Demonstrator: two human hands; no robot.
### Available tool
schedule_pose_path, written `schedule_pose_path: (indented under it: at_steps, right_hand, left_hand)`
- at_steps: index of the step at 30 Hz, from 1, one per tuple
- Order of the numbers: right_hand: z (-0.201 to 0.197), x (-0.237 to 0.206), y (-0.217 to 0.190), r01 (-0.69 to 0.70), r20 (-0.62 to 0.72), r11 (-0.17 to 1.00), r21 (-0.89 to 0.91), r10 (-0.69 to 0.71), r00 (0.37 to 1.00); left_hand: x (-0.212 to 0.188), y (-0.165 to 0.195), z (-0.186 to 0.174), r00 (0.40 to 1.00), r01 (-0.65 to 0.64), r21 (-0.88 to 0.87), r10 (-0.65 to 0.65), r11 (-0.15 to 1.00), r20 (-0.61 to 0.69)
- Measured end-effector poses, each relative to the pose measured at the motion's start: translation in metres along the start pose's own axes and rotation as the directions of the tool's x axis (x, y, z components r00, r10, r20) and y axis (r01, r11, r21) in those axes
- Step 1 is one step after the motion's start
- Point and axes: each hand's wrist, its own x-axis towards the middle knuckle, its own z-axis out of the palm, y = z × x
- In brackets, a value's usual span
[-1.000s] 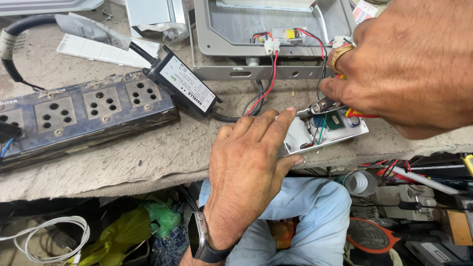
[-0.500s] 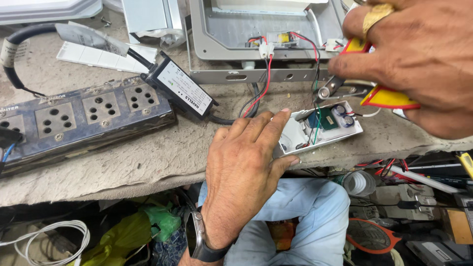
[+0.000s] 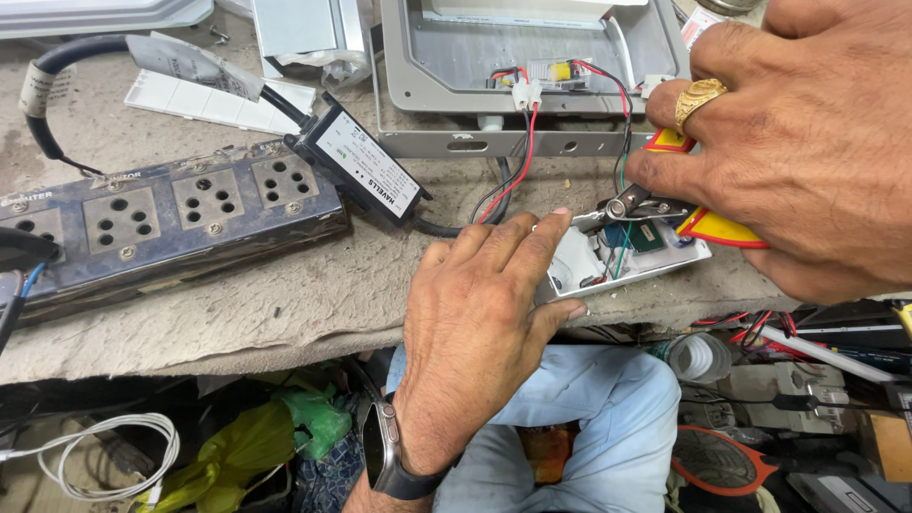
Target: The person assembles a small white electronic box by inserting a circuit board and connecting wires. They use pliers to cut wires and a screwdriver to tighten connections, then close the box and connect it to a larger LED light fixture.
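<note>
My left hand (image 3: 480, 323) lies flat on the bench edge, fingers pressed on the left end of a small white circuit module (image 3: 622, 256) with a green board. My right hand (image 3: 807, 142), wearing a gold ring, grips red-and-yellow-handled pliers (image 3: 665, 204) whose jaws touch the wires over that module. Red, black and green wires (image 3: 518, 157) run from the module up into an open grey metal lamp housing (image 3: 532, 90). A black driver box (image 3: 366, 171) with a white label lies left of the wires.
A dark multi-socket power strip (image 3: 161, 214) fills the left of the concrete bench (image 3: 285, 304). White and grey parts lie at the back left. Below the bench sit a coil of white cable (image 3: 104, 456), yellow-green bags, tools and wires at the right.
My right hand has shifted the pliers slightly, lowering the jaws back onto the module's wires. My left hand stays pressed on the module.
</note>
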Motion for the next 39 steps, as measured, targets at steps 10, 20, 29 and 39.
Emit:
schedule_pose_path:
  at_steps: [10,20,29,39]
  right_hand:
    - [0.074,0.002,-0.025,-0.025,0.056,0.998,0.056,0.022,0.998]
    - [0.318,0.164,-0.170,0.264,-0.444,0.359,0.895,0.675,0.589]
    - [0.112,0.019,-0.052,-0.154,-0.124,0.954,0.257,0.191,0.974]
    - [-0.013,-0.027,-0.004,-0.046,-0.020,0.993,0.109,0.048,0.999]
  left_hand:
    - [-0.004,-0.005,0.003,1.000,0.021,-0.004,-0.020,1.000,0.013]
    - [-0.009,-0.008,-0.013,0.999,0.032,0.086,-0.030,0.996,-0.021]
    - [-0.010,-0.009,0.003,0.999,-0.008,0.021,0.009,1.000,-0.037]
    - [0.000,0.003,-0.002,0.999,-0.029,0.022,0.030,0.999,-0.026]
